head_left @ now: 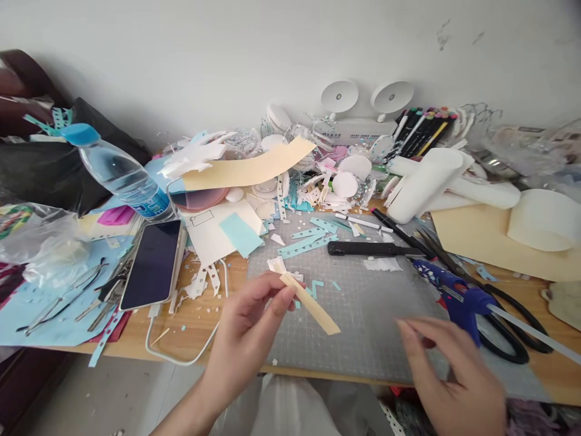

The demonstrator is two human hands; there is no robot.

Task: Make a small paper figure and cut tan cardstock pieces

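My left hand [254,315] is closed in a pinch on one end of a narrow cream-yellow paper strip [320,312], above the grey cutting mat [354,357]. The strip's free end slants down to the right. Apart from it, over the mat's right side, is my right hand [454,369], slightly blurred. Its thumb and forefinger come together at the tips; whether anything small sits between them I cannot make out. Close to this hand lie a blue glue gun [454,290] with a glue stick and black-handled scissors [503,348].
A black utility knife [372,249] and teal punched strips [302,244] lie on the mat. Leftward are a phone [152,263], a white cable [181,362] and a tilted water bottle [122,175]. Behind are paper scraps, markers [424,130] and white foam cylinders [426,181].
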